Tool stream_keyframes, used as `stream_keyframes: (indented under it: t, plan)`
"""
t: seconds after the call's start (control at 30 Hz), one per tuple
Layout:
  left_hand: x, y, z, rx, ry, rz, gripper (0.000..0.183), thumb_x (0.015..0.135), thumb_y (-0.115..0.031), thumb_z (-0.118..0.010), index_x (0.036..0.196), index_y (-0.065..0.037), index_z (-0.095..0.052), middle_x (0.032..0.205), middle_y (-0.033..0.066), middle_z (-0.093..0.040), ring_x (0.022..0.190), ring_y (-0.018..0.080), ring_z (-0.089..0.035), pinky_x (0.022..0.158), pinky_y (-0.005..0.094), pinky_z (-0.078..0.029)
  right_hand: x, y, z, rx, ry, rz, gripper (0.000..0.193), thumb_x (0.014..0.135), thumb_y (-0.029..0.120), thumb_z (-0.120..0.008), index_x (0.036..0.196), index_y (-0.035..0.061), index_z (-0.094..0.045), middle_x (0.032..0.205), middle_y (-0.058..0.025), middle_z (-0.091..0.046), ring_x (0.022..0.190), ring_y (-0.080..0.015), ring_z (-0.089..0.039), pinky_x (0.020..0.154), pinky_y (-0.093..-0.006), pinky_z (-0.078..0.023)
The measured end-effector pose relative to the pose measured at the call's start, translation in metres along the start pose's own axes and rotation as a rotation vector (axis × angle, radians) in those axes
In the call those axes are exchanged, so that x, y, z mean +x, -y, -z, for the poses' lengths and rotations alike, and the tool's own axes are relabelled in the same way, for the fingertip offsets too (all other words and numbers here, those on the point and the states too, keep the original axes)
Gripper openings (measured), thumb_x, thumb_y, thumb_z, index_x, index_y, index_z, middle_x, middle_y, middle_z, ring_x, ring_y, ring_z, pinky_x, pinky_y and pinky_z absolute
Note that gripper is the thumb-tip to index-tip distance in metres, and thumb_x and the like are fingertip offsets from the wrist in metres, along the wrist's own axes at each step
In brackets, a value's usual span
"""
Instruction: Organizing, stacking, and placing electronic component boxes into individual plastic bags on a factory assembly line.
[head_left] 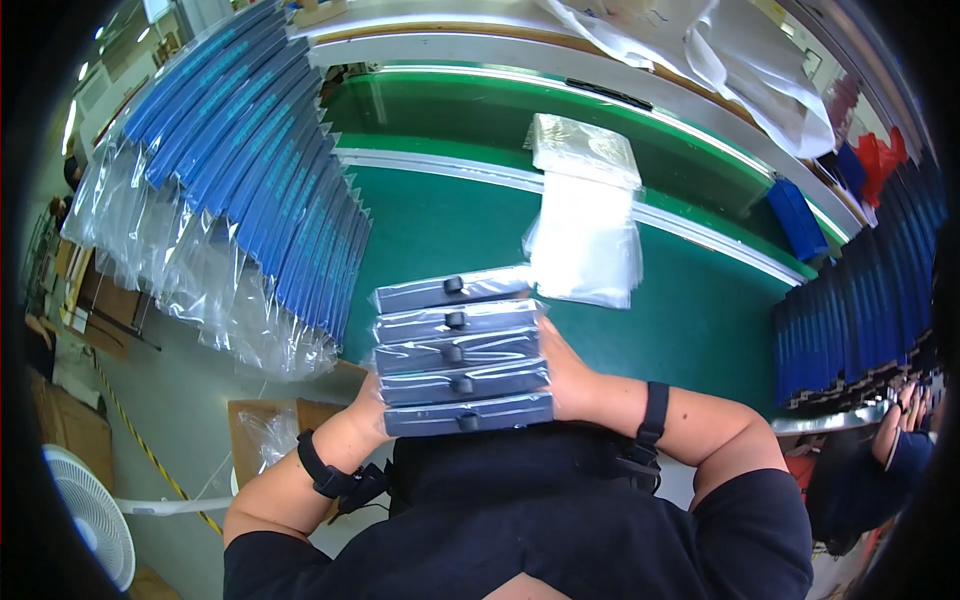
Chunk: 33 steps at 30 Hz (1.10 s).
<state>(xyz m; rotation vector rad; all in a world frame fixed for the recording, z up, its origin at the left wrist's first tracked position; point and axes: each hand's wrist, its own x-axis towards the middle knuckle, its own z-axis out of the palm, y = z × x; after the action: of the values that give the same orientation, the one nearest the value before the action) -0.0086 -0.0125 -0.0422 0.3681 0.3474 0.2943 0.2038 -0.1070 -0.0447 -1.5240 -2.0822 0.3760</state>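
A stack of several flat dark blue-grey cases (460, 355) in clear plastic wrap is held close to my body, above the table's near edge. Each case shows a small black knob or clasp midway along its edge. My left hand (374, 402) presses against the stack's left side, its fingers mostly hidden by the cases. On the opposite side my right hand (566, 368) grips the stack, fingers partly behind it. The top case sits slightly tilted. Just beyond lies a pile of clear plastic bags (585, 245) on the green table (690, 310).
A tall leaning stack of blue bagged cases (250, 150) rises at the left. More blue cases (850, 310) stand at the right, near another person (880, 470). A blue bin (798, 220) is at the back right. A cardboard box (250, 430) and white fan (90, 515) stand lower left.
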Motion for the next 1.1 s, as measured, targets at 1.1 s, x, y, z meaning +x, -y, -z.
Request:
stream_keyframes:
  t: [1.1]
  plan:
    - [-0.162, -0.315, -0.264, 1.374, -0.678, -0.7, 0.028, 0.079, -0.029, -0.065, 0.09, -0.004, -0.064, 0.08, 0.0036, -0.067, 0.067, 0.0136, -0.063, 0.061, 0.0293, -0.053, 0.284, 0.228, 0.206, 0.767, 0.193, 0.0, 0.083, 0.08, 0.065, -0.047, 0.12, -0.0073, -0.042, 0.099, -0.0306, -0.059, 0.084, -0.0409, -0.064, 0.069, -0.0508, -0.055]
